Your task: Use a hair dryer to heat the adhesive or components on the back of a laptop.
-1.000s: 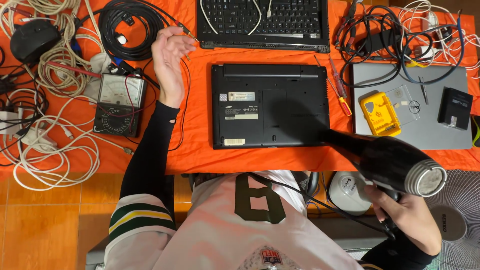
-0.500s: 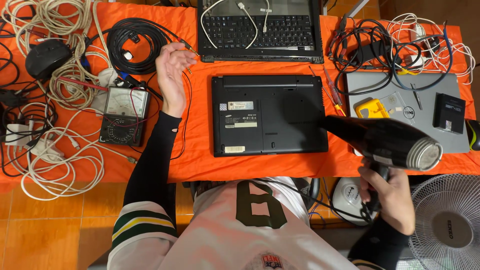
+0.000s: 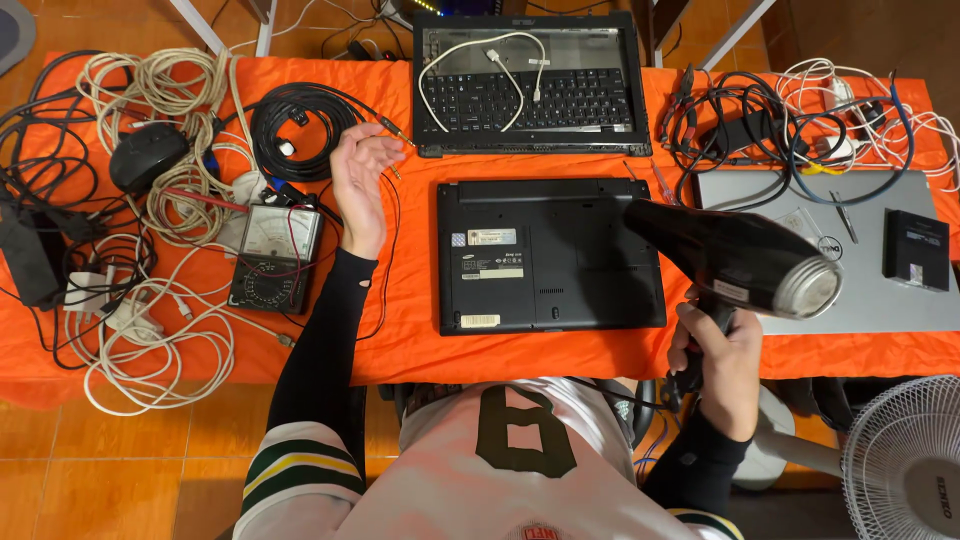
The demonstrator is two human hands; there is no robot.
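My right hand [image 3: 722, 352] grips the handle of a black hair dryer [image 3: 738, 256], raised over the table's right side with its nozzle toward a black laptop [image 3: 548, 255] lying upside down in the middle. My left hand [image 3: 362, 185] hovers open above the orange cloth [image 3: 400, 310], palm turned right, thin wires beneath it. An analog multimeter [image 3: 276, 258] lies just left of that hand.
An opened laptop base with bare keyboard [image 3: 527, 85] lies at the back. A silver laptop [image 3: 880, 270] with a small black box [image 3: 916, 249] sits right. Cable coils [image 3: 300, 125], a mouse [image 3: 148, 157] and white cords [image 3: 150, 340] crowd the left. A fan [image 3: 900, 465] stands lower right.
My right hand has lifted the hair dryer up and leftward, closer to the upside-down laptop. My left hand stays raised and open in about the same spot.
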